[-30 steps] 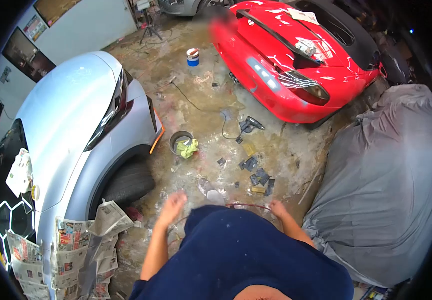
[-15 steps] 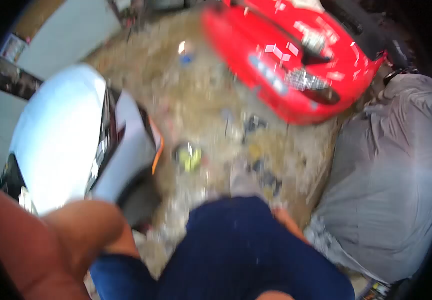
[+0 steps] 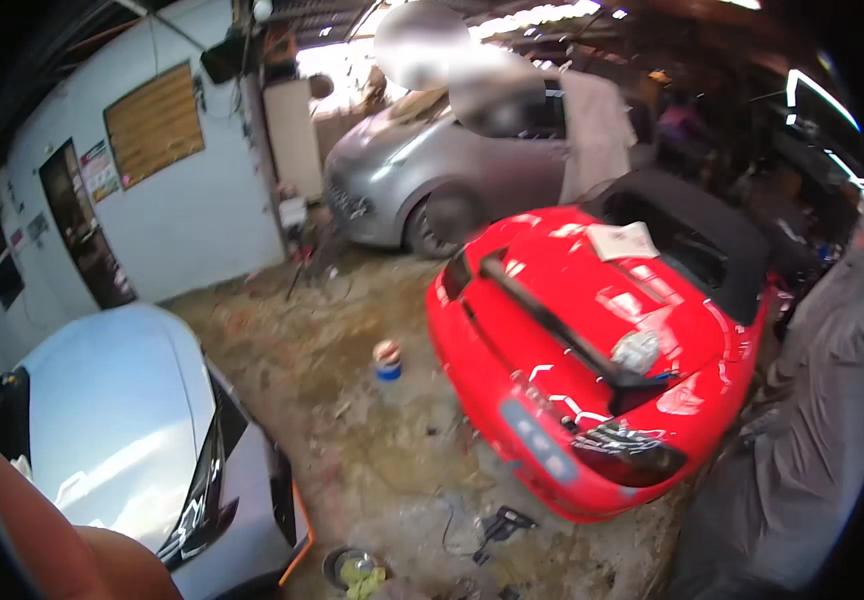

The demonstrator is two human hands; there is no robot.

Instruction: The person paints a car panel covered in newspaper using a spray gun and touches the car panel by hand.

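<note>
Part of my left arm [image 3: 77, 545] crosses the lower left corner, its hand out of sight. Beside the arm is the front of a pale silver-blue car [image 3: 122, 400] with a dark headlight and an orange-edged bumper. My right hand is not visible. On the floor ahead lie a black pistol-shaped power tool [image 3: 508, 522] with a cord and a round container [image 3: 330, 568] with a yellow-green cloth [image 3: 363, 577]. To the right stands a red car [image 3: 512, 390]. A long black part [image 3: 552, 325], a crumpled clear wrapping [image 3: 636, 352] and white paper [image 3: 622, 241] rest on it.
A tape-like roll on a blue base [image 3: 387, 360] stands on the stained floor [image 3: 352, 430] between the cars. Behind is a grey car [image 3: 402, 180], partly draped with a cloth [image 3: 597, 130]. A grey cover [image 3: 792, 470] hangs at the right. A pale wall [image 3: 212, 200] with a doorway is at the left.
The view has tilted up from my lap and the floor to the wider workshop. My legs and the hand near the right knee have left the picture; less of my left arm shows.
</note>
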